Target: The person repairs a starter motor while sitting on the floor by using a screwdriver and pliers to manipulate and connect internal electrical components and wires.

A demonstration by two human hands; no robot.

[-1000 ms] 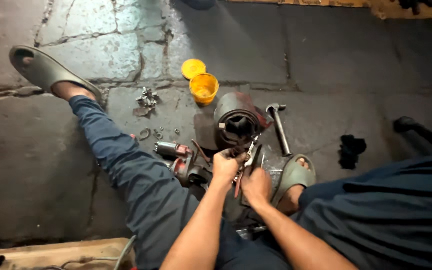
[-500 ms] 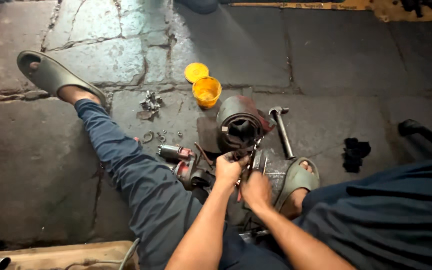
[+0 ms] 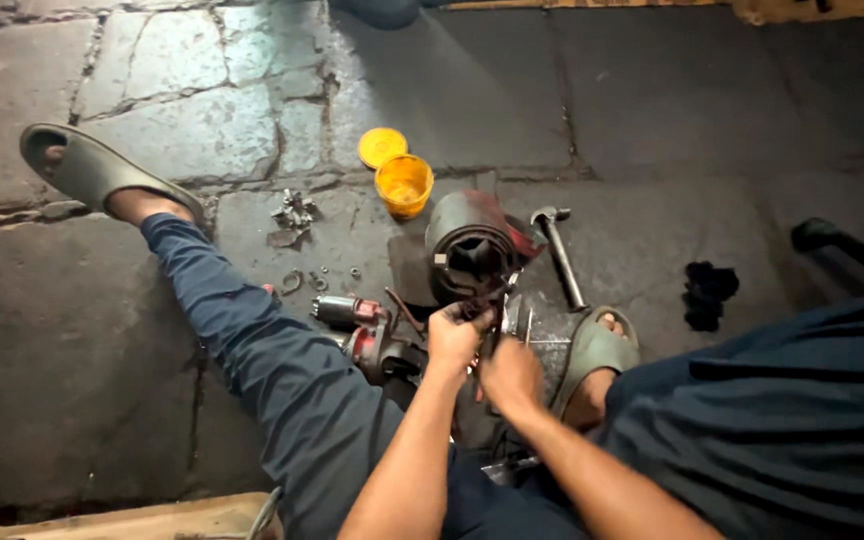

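Two hands work on a small dark part near the middle of the frame.

The left hand [image 3: 452, 338] pinches the small dark part [image 3: 479, 309] at its fingertips. The right hand [image 3: 510, 375] curls just below; its grip is hidden. Above sit a round metal housing [image 3: 470, 245], a hammer [image 3: 559, 252] and a yellow cup [image 3: 403, 185].

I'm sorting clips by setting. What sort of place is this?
Probably an informal repair workshop with the work done on the floor: a cracked stone floor, a hammer, a cylindrical motor housing and loose small metal parts lie around the seated person.
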